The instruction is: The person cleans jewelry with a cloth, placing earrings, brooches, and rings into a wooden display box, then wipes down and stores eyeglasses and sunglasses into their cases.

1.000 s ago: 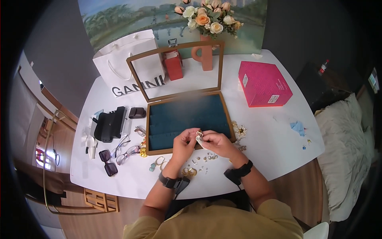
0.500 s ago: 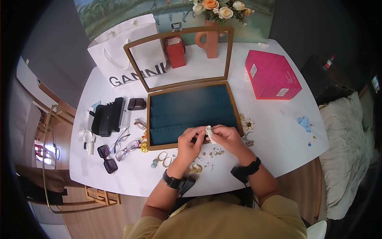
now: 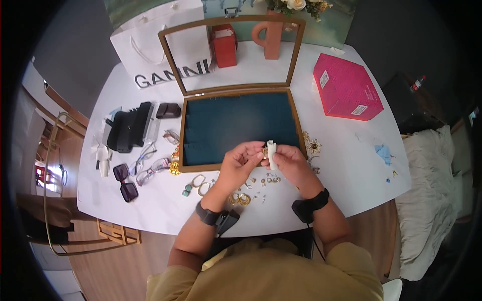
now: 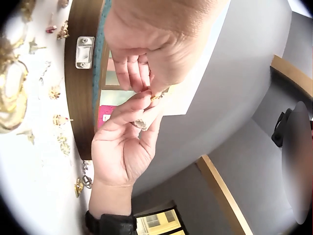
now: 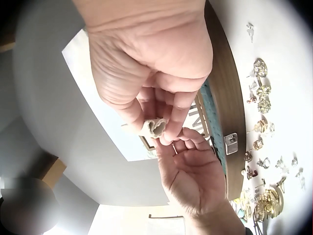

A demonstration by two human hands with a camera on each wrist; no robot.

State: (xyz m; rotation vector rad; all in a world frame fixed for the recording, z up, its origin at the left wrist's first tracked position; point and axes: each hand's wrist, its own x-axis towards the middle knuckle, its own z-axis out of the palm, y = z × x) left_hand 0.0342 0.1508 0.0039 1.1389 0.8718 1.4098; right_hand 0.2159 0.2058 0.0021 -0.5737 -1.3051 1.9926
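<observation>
Over the front edge of a wooden jewelry box (image 3: 238, 125) with a dark teal lining, both hands work close together. A small gold piece of jewelry (image 4: 156, 97) is pinched between the thumb and fingertips of my left hand (image 3: 240, 164); its exact kind I cannot tell. My right hand (image 3: 295, 164) pinches a white, rolled soft strip (image 3: 271, 154), which stands upright beside the gold piece. In the right wrist view the roll's hollow end (image 5: 157, 128) faces the camera. Below the hands, several gold hoop earrings (image 3: 240, 199) and small studs lie on the white table (image 3: 281, 213).
The box's glazed lid (image 3: 297, 52) stands raised. Left lie sunglasses (image 3: 124, 183), eyeglasses (image 3: 152, 170) and black cases (image 3: 129, 128). A white paper bag (image 3: 160, 45), a red box (image 3: 224, 46) and a vase (image 3: 272, 40) stand behind. A pink box (image 3: 346, 85) sits right, near a blue cloth (image 3: 383, 154).
The white roll has turned more upright in the right hand, and the gold piece shows apart from it at the left fingertips. The head view has tilted downward.
</observation>
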